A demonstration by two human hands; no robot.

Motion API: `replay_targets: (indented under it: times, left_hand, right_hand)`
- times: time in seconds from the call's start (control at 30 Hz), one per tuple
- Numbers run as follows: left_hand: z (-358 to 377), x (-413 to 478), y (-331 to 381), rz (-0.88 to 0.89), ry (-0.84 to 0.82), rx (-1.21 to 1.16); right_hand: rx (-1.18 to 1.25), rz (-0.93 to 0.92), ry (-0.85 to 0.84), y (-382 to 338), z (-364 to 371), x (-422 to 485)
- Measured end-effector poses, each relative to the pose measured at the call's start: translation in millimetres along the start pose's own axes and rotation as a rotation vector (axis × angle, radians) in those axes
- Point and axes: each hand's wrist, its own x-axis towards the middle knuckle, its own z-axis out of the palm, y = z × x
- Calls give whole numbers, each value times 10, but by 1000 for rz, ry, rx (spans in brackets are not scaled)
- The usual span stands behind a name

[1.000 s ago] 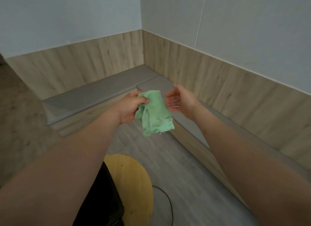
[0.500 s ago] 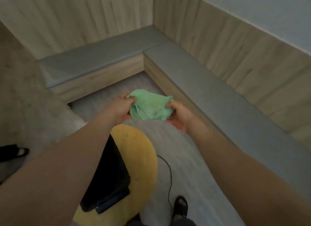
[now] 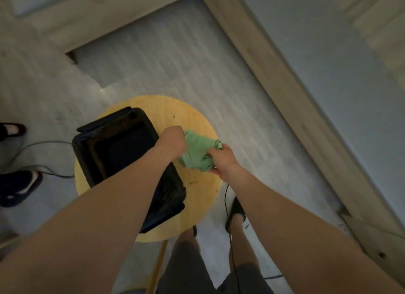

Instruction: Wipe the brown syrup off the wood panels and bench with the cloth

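Over grey plank floor (image 3: 175,63), one round yellow wooden stool (image 3: 197,184) bears one black bin (image 3: 75,143); left hand (image 3: 173,140) and right hand (image 3: 223,161) clench one crumpled green cloth (image 3: 197,154).

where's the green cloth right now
Head view, near centre: the green cloth is bunched between the left hand and right hand, over the round yellow stool, just right of the black container.

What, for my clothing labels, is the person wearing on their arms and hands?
Nothing that shows. The left forearm and right forearm are bare to the picture's edge, with no sleeves in view. The left hand and right hand have no gloves, and neither wrist carries a watch or bracelet.
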Motion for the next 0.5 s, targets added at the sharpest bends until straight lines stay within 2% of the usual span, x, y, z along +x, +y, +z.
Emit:
replay_targets:
  times: [0.1,0.2,0.33,0.5]
  left_hand:
    - [-20,61,-23,29,15,160]
    - [-100,82,-70,12,51,139]
    - [-338,-44,35,39,102,47]
    - [-634,-430,663,128,151,-43]
  right_hand:
    - [-184,106,7,65,-28,128]
    - [-333,116,81,97,-181,132]
    - [-343,26,121,10,-448,-151]
    - [-267,-99,177,-245,-985,-899]
